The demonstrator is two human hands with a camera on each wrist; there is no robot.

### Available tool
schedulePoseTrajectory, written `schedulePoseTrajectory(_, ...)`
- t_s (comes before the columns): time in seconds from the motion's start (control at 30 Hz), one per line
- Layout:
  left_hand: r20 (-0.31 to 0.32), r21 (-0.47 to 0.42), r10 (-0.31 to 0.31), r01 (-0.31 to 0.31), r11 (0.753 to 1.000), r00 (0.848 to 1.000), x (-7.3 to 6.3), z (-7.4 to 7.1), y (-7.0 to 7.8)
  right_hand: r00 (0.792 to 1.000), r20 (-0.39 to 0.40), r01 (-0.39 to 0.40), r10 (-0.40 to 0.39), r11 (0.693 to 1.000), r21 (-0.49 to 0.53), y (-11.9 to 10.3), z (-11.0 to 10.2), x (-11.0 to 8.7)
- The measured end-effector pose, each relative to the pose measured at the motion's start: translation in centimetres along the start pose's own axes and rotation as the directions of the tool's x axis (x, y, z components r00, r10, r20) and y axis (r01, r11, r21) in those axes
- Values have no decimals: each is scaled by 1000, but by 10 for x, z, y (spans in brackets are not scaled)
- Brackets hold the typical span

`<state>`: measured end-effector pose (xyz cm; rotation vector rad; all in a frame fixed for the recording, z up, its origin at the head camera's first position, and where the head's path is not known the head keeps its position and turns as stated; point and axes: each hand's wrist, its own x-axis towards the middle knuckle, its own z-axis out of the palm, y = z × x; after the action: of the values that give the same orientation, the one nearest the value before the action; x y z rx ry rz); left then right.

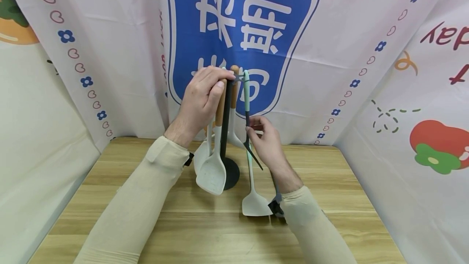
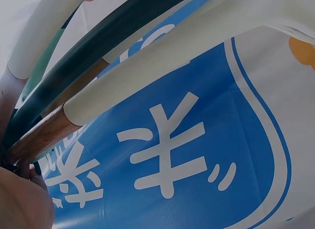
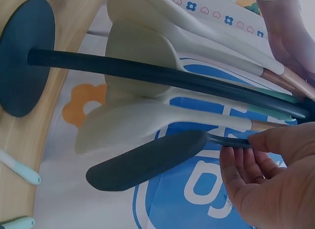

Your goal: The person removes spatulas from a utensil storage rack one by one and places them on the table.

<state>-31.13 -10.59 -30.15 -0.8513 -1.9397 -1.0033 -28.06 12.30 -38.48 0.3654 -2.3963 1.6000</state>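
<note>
A black utensil stand stands upright on its round base, and my left hand holds it at the top. White utensils with wooden handles hang around the pole, including a white turner in front. On the right side, my right hand pinches the thin shaft of a dark spatula with a mint handle. The handle's end is at a hook of the stand; whether it hangs freely there I cannot tell. In the left wrist view, wooden handles converge near the left hand, which is mostly cut off.
On the wooden table lies a white turner with a mint handle. Beside it, a dark utensil is partly hidden by the right wrist. A printed cloth hangs behind the table and along its sides.
</note>
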Motion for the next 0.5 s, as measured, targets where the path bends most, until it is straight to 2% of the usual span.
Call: schedulePoseTrajectory(0.5, 4, 4, -6, 6, 1000, 1000, 0, -1, 2, 999, -36, -30, 29, 999, -30, 4, -22, 1)
